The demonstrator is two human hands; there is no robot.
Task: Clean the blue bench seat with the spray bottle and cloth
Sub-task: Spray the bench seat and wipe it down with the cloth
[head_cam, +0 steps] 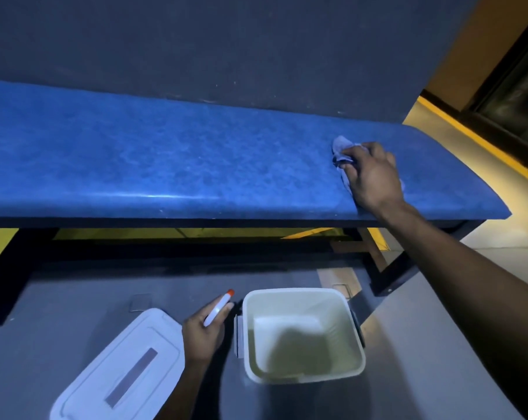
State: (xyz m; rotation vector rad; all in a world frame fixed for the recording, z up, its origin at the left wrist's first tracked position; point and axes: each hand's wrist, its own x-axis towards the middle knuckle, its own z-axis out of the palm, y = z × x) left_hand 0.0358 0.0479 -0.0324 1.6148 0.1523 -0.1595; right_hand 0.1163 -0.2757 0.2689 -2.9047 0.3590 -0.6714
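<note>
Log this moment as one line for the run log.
right hand presses cloth on blue bench seat, right end | left hand holds spray bottle low | open bin, lid on floor

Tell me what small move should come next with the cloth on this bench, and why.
Probably sweep the crumpled pale cloth leftward along the long blue padded bench seat. The right hand presses it down near the seat's right end, so most of the seat lies to its left. The left hand holds the white spray bottle with an orange tip low, off the seat.
</note>
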